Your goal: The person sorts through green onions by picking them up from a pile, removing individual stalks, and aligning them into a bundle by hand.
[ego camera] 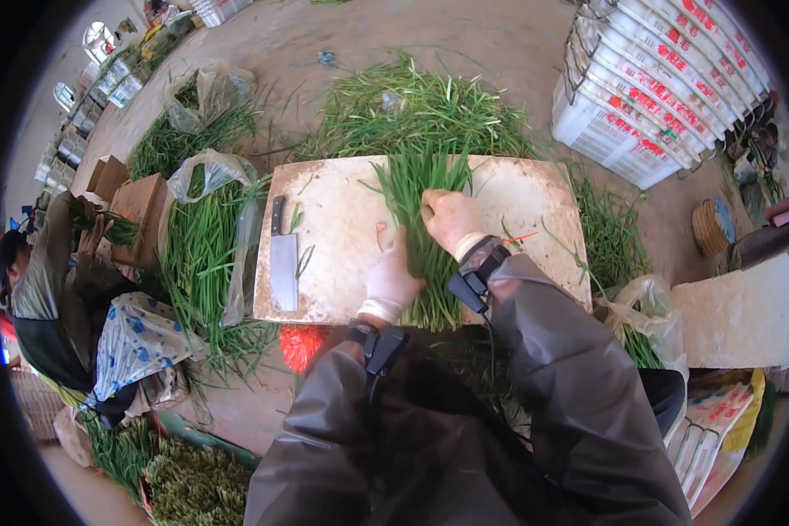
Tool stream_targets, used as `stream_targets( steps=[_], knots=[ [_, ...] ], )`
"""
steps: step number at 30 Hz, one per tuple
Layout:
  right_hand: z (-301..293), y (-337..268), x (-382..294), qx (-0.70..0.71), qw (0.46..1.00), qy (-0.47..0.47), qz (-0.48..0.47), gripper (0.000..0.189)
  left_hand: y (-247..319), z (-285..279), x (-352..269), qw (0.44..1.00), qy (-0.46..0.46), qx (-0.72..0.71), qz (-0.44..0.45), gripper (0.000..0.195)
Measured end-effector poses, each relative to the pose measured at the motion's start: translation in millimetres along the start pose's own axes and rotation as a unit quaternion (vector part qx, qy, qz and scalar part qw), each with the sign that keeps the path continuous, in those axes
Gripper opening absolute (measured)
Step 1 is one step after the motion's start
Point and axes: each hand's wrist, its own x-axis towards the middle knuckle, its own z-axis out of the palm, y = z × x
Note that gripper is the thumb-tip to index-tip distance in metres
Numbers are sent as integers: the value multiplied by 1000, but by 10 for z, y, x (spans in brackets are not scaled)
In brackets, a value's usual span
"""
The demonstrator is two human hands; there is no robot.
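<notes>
A bunch of green garlic chives lies lengthwise on a worn pale board, leaf tips away from me, cut stems at the near edge. My left hand, in a thin pale glove, grips the bunch's left side low down, thumb pointing up. Above it, my right hand is curled against the bunch's right side; its fingertips are hidden, so what they pinch is unclear. A cleaver with a black handle rests at the board's left. A thin red strip lies right of the bunch.
Loose chives are heaped beyond the board. A bag of chives stands left, beside a seated person handling leaves. Stacked white crates rise at back right. Red plastic strands hang below the board's near edge.
</notes>
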Motion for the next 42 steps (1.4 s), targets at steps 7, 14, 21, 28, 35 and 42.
stream_targets(
  steps=[7,14,21,28,35,42],
  knots=[
    [-88,237,506,-240,969,-59,-23,9,-2,41,12,998,8,-47,39,111],
    [107,364,647,-15,993,-117,11,20,76,-6,-5,999,-7,-5,36,106],
    [251,390,598,110,967,-228,28,39,53,-11,2,1000,-19,-9,14,105],
    [279,404,646,74,967,-235,-73,35,63,-31,22,999,-35,-9,6,104],
    [245,354,690,125,945,-300,-39,31,17,4,0,997,30,6,69,95],
    [173,364,630,46,960,-257,-99,22,58,-5,22,1000,-23,-2,9,102]
  ],
)
